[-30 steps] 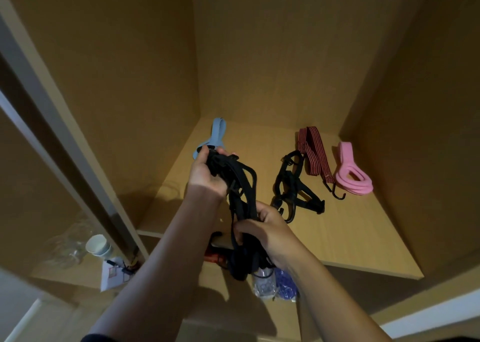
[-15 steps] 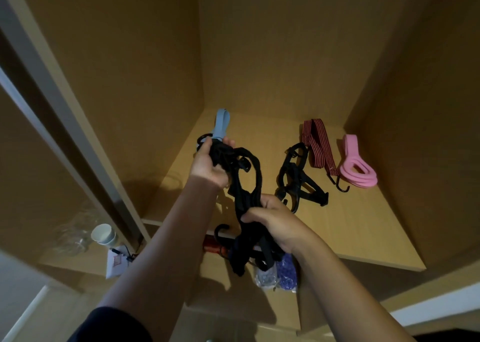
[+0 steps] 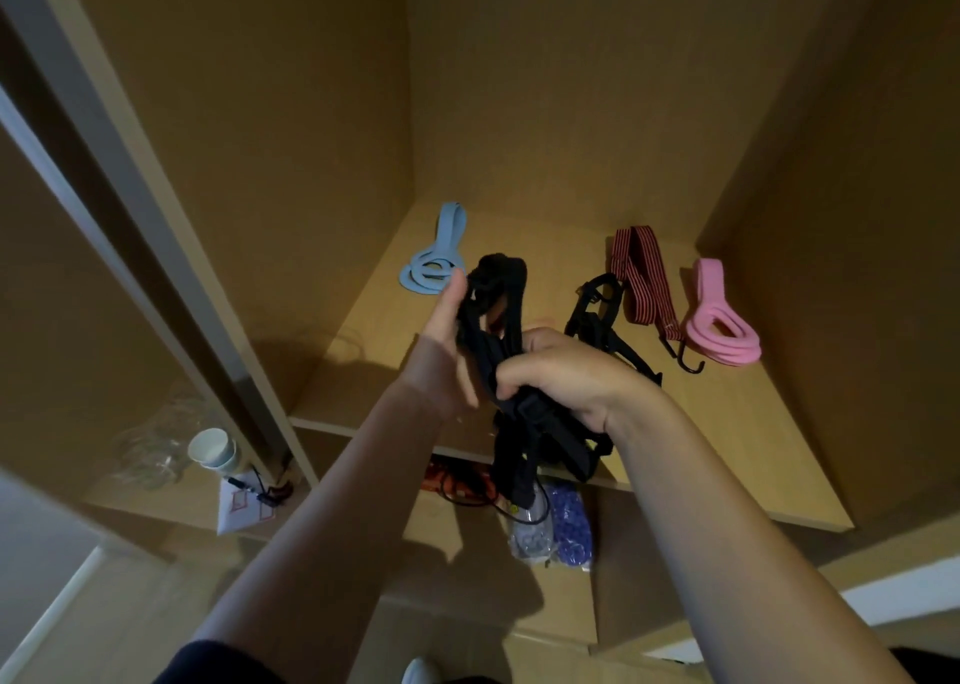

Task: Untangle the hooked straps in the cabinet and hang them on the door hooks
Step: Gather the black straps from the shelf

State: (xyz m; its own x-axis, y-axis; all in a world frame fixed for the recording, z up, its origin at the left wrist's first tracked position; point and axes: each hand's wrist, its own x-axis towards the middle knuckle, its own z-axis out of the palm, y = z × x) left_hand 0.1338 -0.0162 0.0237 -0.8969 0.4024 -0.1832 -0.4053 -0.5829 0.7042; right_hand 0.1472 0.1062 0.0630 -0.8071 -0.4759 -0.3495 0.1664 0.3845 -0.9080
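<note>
A tangled bundle of black straps (image 3: 511,371) hangs in front of the cabinet shelf (image 3: 727,423), held up between both hands. My left hand (image 3: 447,340) supports its upper loops from the left, fingers extended upward. My right hand (image 3: 566,377) is closed around the middle of the bundle, with loose ends dangling below it. On the shelf lie a light blue strap (image 3: 439,262), a second black hooked strap (image 3: 597,314), a red striped strap with a black hook (image 3: 641,283) and a coiled pink strap (image 3: 719,320).
The cabinet's wooden walls close in left, back and right. A lower shelf holds an orange item (image 3: 452,481) and clear bags of small pieces (image 3: 550,527). To the left stand stacked paper cups (image 3: 210,447) and a card (image 3: 241,507).
My right hand has risen and closed tighter around the middle of the black bundle. My left hand has opened its fingers along the upper loops. The view has tilted, revealing the blue strap fully.
</note>
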